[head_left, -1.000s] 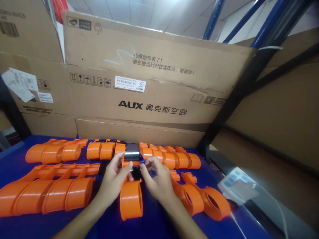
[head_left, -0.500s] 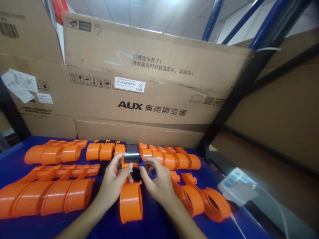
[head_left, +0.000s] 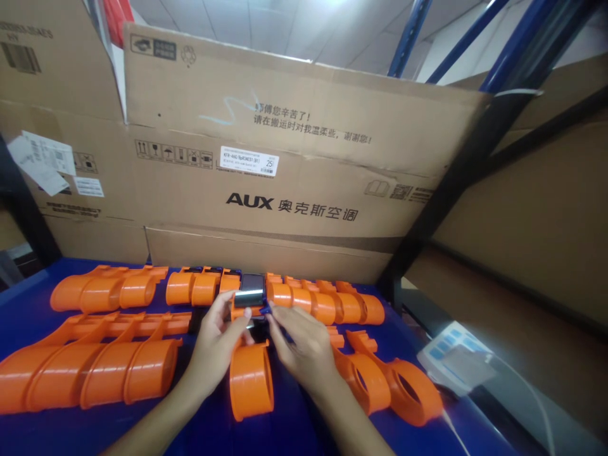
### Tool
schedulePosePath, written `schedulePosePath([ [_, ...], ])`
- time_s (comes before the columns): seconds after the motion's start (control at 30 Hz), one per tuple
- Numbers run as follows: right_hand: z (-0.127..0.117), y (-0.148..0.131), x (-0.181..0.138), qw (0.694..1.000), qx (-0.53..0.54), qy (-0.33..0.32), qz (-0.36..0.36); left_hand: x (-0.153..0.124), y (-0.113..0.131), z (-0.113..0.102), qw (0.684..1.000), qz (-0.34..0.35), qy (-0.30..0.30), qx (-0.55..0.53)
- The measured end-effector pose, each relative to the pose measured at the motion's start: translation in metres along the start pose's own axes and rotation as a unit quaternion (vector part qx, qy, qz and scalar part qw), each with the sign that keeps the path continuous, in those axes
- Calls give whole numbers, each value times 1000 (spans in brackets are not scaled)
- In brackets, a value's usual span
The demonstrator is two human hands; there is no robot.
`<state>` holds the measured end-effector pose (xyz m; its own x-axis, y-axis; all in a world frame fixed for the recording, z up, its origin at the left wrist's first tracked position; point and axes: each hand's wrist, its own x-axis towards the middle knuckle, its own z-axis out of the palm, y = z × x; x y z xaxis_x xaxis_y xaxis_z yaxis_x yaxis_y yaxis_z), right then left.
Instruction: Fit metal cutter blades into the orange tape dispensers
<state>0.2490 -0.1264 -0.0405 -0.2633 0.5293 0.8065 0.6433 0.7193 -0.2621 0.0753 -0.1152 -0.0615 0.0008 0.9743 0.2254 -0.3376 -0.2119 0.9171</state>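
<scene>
An orange tape dispenser (head_left: 251, 382) with a round hoop body is at the front middle, its serrated metal blade (head_left: 249, 297) facing up. My left hand (head_left: 221, 335) is closed round its upper end from the left, thumb below the blade. My right hand (head_left: 304, 342) pinches a small blue plastic part (head_left: 265, 310) against the dispenser's right side, by the end of the blade. Whether that part is seated or only touching, I cannot tell. A dark part (head_left: 259, 327) under the blade is partly hidden by my fingers.
More orange dispensers stand in rows: a front-left group (head_left: 102, 373), a back-left group (head_left: 99, 291), a back-right group (head_left: 327, 304) and two at right (head_left: 413, 392). The blue table (head_left: 190, 430) meets a cardboard wall (head_left: 285, 171). A white-and-blue box with a cord (head_left: 451, 354) lies right.
My right fingers have turned and closed in over the small blue part beside the blade. A blue piece seen under that hand before is now covered. My left hand keeps its hold.
</scene>
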Motion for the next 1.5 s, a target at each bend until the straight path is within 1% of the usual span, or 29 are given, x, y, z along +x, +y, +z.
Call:
schedulePosePath([
  [0.1, 1, 0, 0, 1000, -9, -2, -2, 0, 0, 0, 1000, -3, 8, 1],
  [0.23, 2, 0, 0, 1000, 4, -5, -5, -1, 1, 0, 1000, -6, 11, 3],
  [0.43, 0, -1, 2, 1000, 22, -14, -4, -1, 5, 2, 1000, -15, 10, -24],
  [0.5, -3, -3, 3, 999, 40, 5, 12, -2, 8, 2, 998, -33, 7, -46],
  [0.57, -6, -5, 5, 994, 80, 36, 63, -3, 12, 3, 996, -59, -8, -68],
  [0.63, -9, -5, 8, 976, 160, 53, 141, -6, 16, 3, 991, -92, -38, -83],
  [0.67, -10, -4, 9, 959, 217, 41, 177, -8, 18, 3, 988, -113, -57, -90],
  [0.7, -11, -4, 10, 938, 281, 13, 205, -9, 20, 4, 983, -135, -76, -95],
  [0.77, -13, -1, 11, 885, 399, -63, 232, -12, 24, 5, 971, -183, -114, -103],
  [0.83, -14, 2, 11, 842, 469, -118, 240, -15, 29, 7, 961, -212, -142, -109],
  [0.87, -14, 3, 10, 831, 484, -123, 244, -16, 32, 8, 958, -215, -154, -113],
  [0.9, -13, 4, 10, 827, 489, -116, 251, -17, 35, 8, 956, -212, -167, -118],
  [0.97, -11, 4, 10, 831, 481, -87, 267, -19, 39, 9, 950, -199, -197, -135],
  [1.03, -9, 2, 10, 841, 460, -69, 278, -20, 41, 9, 945, -191, -217, -150],
  [1.13, -5, -1, 10, 851, 436, -72, 284, -19, 36, 8, 954, -178, -202, -132],
  [1.23, -2, -4, 11, 852, 428, -74, 293, -15, 28, 6, 964, -166, -182, -98],
  [1.3, -1, -4, 11, 851, 430, -76, 292, -11, 24, 5, 967, -159, -176, -94],
  [1.43, -2, -4, 10, 849, 436, -95, 284, -8, 24, 5, 971, -139, -170, -92],
  [1.5, -4, -3, 10, 854, 427, -108, 277, -7, 25, 4, 971, -146, -164, -92],
])
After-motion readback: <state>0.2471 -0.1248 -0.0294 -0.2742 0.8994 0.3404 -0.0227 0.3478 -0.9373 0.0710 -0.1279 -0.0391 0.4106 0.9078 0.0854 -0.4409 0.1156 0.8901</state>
